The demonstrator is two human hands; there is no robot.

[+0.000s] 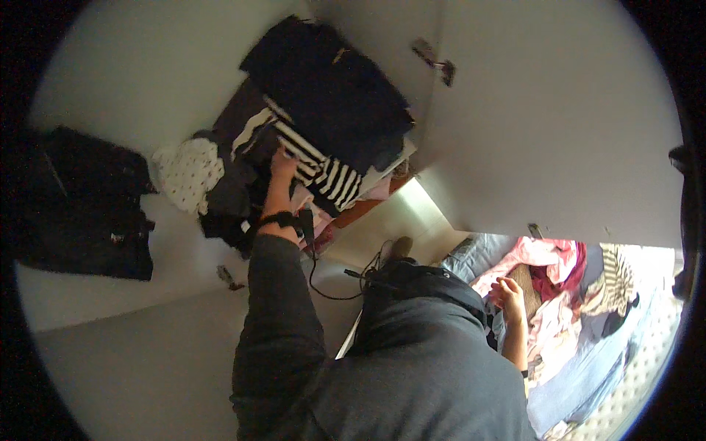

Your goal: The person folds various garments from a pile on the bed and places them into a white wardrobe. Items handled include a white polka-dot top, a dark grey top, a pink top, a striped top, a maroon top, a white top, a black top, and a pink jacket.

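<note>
My left hand (284, 165) reaches into a stack of clothes and touches a black-and-white striped garment (341, 182). Its fingertips are partly hidden among the folds, so its grip is unclear. Dark folded garments (325, 93) lie just beyond it. Pink cloth (315, 212) shows beneath my wrist, which wears a black strap (281, 219). To the left of the stack is a white dotted cloth (190, 171). My right hand (508, 300) hangs at my side, fingers loosely bent and apart, holding nothing. Behind it in view is a pink garment (546, 253).
A pale cabinet door (551, 127) with a metal handle (433, 60) stands at the right. A black item (83, 204) is at the far left. A thin black cable (331, 297) loops by my waist. Several garments lie on a bed-like surface (645, 358) at lower right.
</note>
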